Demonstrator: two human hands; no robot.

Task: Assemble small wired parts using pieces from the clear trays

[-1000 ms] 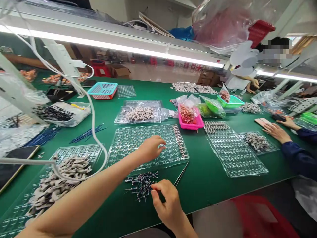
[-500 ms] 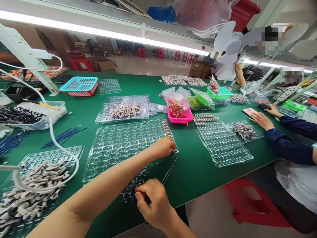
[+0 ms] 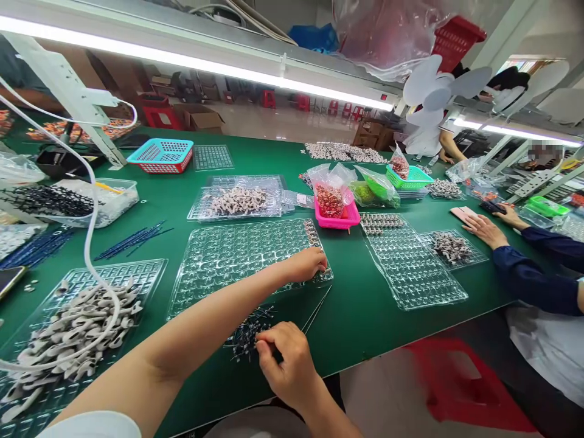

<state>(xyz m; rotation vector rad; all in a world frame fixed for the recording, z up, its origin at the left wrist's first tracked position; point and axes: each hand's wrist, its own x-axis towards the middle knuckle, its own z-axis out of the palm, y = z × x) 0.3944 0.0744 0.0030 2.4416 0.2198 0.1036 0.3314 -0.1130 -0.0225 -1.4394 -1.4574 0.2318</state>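
Compared with one second ago, the left hand (image 3: pixel 314 263) has shifted from above the clear tray's middle right down to its near right corner, while the right hand (image 3: pixel 286 359) remains beside the heap of dark, thin-leaded parts (image 3: pixel 246 333). The left fingers are bunched and bent downward over the clear tray (image 3: pixel 228 252), at the near end of its column of small pale parts (image 3: pixel 310 231); I cannot tell whether they grip one. The right thumb and forefinger curve inward, tips close together at the heap's edge; whether a part is pinched between them is too small to tell. The likeliest trouble is at that corner: the tray looks thin and light, so a push off-centre could tilt it or jolt seated parts from their pockets. The heap's leads lie crossed and look tangled, so lifting one could drag out or bend others. The tweezers (image 3: pixel 316 311) lie between the right hand and the tray corner, where a careless sweep could knock them. The left forearm (image 3: pixel 214 310) passes low across the tray's near side, and a dropped elbow could nudge it.
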